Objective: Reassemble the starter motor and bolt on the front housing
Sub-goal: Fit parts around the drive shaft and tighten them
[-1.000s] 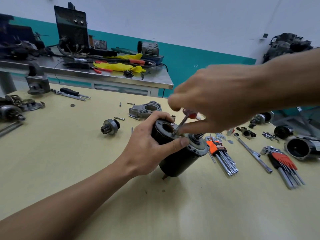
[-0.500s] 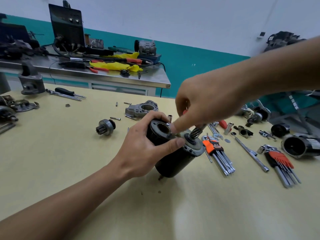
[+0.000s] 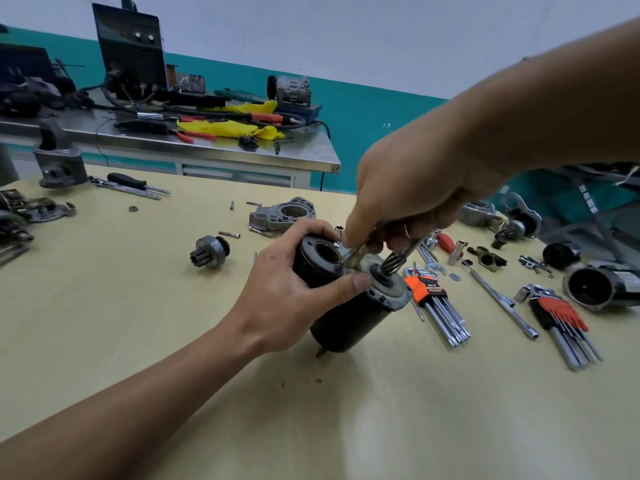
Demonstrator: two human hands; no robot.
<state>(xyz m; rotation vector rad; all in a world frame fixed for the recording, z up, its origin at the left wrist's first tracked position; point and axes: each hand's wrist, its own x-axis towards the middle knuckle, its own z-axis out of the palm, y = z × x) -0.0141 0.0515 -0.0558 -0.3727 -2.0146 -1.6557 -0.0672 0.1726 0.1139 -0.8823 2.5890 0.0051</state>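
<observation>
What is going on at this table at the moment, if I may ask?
A person is reassembling a starter motor. The left hand holds the black motor body tilted on the yellow table. The right hand pinches a slim metal tool with its tip at the motor's end plate. The grey front housing lies on the table behind the motor, not yet fitted. A hex key set lies beside the motor.

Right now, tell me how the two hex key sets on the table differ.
The orange-holder set lies beside the motor; the red-holder set lies farther right. The orange-holder set bears a black label; the red-holder set shows none. Both lie flat on the table.
</observation>
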